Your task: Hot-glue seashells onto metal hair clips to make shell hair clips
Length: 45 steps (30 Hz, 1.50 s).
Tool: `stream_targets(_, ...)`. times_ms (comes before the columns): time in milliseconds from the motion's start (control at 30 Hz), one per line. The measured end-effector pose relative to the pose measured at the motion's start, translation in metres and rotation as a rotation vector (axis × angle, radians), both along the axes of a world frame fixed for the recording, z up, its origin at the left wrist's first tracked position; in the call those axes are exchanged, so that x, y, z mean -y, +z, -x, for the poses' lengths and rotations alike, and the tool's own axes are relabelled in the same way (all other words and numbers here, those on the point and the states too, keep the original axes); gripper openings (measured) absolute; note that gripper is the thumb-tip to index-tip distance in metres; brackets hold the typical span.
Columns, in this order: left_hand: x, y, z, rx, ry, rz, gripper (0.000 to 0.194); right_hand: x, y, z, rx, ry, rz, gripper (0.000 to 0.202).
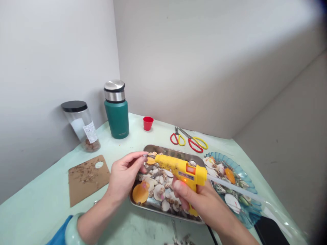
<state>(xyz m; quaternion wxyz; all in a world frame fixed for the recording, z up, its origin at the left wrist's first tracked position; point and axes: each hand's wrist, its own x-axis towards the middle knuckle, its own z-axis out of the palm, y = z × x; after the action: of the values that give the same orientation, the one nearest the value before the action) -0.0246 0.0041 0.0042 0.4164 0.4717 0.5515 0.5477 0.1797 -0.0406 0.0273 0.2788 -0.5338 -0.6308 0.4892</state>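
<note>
A yellow glue gun (176, 164) with a long clear glue stick (235, 187) in its back is gripped by my right hand (191, 194), over the metal tray. Its nozzle points left, at the fingertips of my left hand (127, 173). Those fingertips are pinched together around something small, too tiny to name. Beneath both hands the metal tray (163, 213) holds many shells, among them an orange scallop shell (140, 192) at its left front. A small light glows on the gun near my right thumb.
Behind the tray stand a green flask (117, 119), a red cup (148, 123) and two pairs of scissors (196, 145). At left are a jar (84, 129) and brown board (88, 178). A blue plate (251, 187) of shells and a black phone-like object (270, 231) lie right.
</note>
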Motion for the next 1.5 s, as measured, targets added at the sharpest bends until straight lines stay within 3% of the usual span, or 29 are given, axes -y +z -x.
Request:
stream_targets(333,-0.001,-0.003,0.002,-0.030,-0.014,-0.038,0.019,0.001,0.005,0.002,-0.021,0.041,0.004,0.040)
stream_targets(667,0.003,0.003,-0.001,-0.044,-0.005,-0.102,0.012,0.001,0.009,0.004,-0.010,0.039,0.030,0.040)
stream_targets(1500,0.002,0.000,-0.001,-0.047,0.001,-0.092,0.014,0.001,0.011,0.003,0.030,0.036,0.025,0.039)
